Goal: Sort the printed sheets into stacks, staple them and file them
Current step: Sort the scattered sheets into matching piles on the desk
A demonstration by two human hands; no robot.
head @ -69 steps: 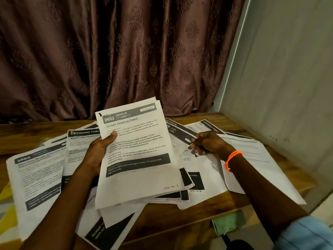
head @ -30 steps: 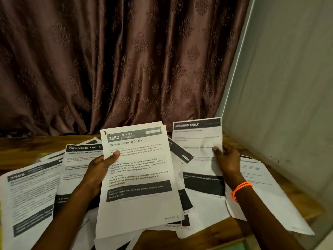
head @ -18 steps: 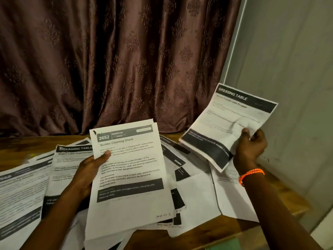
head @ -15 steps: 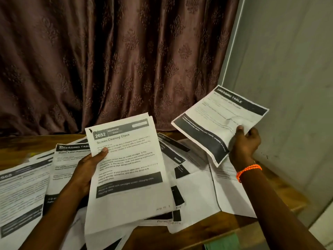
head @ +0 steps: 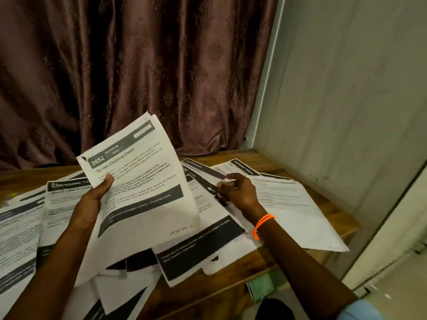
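Loose printed sheets (head: 203, 257) overlapping across the wooden bench (head: 261, 264), some overhanging its near edge. Left hand (head: 92, 199), thumb and fingers clamped on a raised sheaf (head: 143, 188); top page headed "2652 BEDROOM", "Screen Cleaning Check", handwritten page note at foot. Right hand (head: 240, 192), fingers curled, pinching a sheet edge mid-bench. Toward the far right corner, a page (head: 245, 169) headed "DRESSING TABLE"
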